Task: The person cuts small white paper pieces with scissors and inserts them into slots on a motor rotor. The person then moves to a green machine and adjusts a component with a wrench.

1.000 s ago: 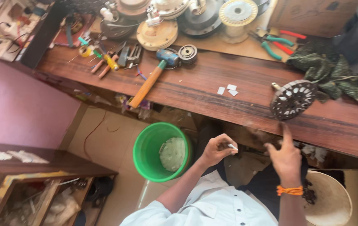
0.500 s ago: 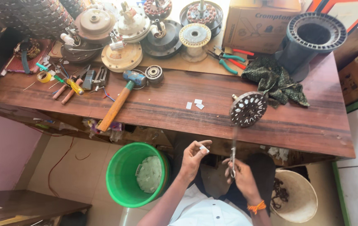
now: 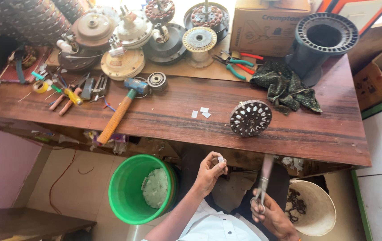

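Far to my left on the wooden surface (image 3: 316, 134) lie screwdrivers (image 3: 68, 99) with a roll of yellow tape (image 3: 40, 86) beside them, and behind them a stack of metal fan motor housings (image 3: 110, 42). A hammer (image 3: 120, 111) with a wooden handle rests at a slant, its head near a small bearing (image 3: 157, 81) and its handle end out past the front edge. Below that edge, on the floor, stands a green bucket (image 3: 130, 209) with pale scraps in the bottom.

Just right of the bucket, my left hand (image 3: 208, 172) is raised below the front edge of the surface. Its grip is narrow, thumb and fingers pinched on a small white paper piece (image 3: 220, 159). Three more small white pieces (image 3: 201, 112) lie on the surface above it, near the middle.

Right of those, the round slotted stator core (image 3: 250, 118) lies flat on the surface, apart from both my hands. Behind it lie pliers with green and red handles (image 3: 239, 64), a crumpled dark green cloth (image 3: 287, 87) and a cardboard box (image 3: 269, 22), and further right stands a large black plastic spool (image 3: 320, 42).

My right hand (image 3: 271, 216) is low, close to my body, its grip closed through the loops of a pair of scissors (image 3: 262, 185). The blades point up towards the surface and are blurred, so I cannot tell whether they are apart. Right of that hand, on the floor, sits a cream bucket (image 3: 318, 209) with dark bits inside.
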